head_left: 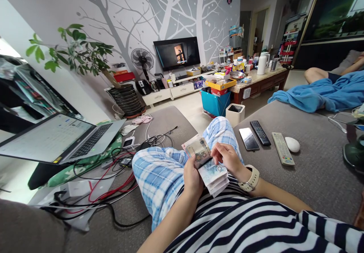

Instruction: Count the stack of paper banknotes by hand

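Note:
Above my lap, my left hand (193, 175) is closed around a small stack of banknotes (198, 151), its thumb lying over their edge. The upper notes look brownish-grey and slant up to the left. Bluish banknotes (213, 174) fan down to the right below them, with several edges showing. My right hand (226, 157) has its fingers curled and pinched at the right edge of the notes, a pale watch on its wrist. Exactly which note those fingertips grip is hidden.
Beside my right knee lie a phone (249, 138), a black remote (260, 132), a pale remote (283, 148) and a white mouse (292, 144). An open laptop (93, 139) and tangled cables (125, 181) are on the left. A person's leg shows by a blue blanket (321, 90).

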`<move>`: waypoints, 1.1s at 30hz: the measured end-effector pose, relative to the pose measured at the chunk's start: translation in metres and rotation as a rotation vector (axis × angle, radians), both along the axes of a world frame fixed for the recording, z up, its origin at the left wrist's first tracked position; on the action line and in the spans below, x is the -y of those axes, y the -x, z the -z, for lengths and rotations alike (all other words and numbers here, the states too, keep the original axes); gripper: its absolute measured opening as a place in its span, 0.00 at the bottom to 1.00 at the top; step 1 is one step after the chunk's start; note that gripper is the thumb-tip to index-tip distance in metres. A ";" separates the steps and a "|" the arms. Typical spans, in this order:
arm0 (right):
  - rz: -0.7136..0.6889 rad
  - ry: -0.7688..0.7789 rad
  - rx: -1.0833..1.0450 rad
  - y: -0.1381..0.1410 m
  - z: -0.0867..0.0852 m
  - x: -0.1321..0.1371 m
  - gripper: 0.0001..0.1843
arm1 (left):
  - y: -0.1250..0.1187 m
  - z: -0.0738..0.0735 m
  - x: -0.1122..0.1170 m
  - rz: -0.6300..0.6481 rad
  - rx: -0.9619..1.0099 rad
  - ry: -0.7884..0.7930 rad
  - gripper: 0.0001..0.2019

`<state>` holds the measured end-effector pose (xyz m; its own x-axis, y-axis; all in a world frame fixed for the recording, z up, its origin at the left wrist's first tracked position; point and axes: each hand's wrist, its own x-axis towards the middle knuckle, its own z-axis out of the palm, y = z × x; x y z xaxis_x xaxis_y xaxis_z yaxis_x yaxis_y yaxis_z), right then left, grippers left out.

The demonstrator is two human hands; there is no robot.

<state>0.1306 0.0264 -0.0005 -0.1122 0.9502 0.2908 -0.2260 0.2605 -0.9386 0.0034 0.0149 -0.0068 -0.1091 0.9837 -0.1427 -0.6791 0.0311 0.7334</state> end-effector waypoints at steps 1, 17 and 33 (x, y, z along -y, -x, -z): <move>-0.005 -0.001 0.006 0.000 0.000 0.000 0.26 | 0.000 -0.001 0.000 0.000 0.008 -0.003 0.14; 0.142 -0.026 0.098 -0.002 -0.001 -0.003 0.16 | 0.000 -0.010 0.006 -0.004 -0.094 -0.006 0.11; 0.097 -0.046 0.018 -0.001 -0.010 0.006 0.16 | -0.001 -0.012 0.004 -0.059 -0.099 -0.015 0.09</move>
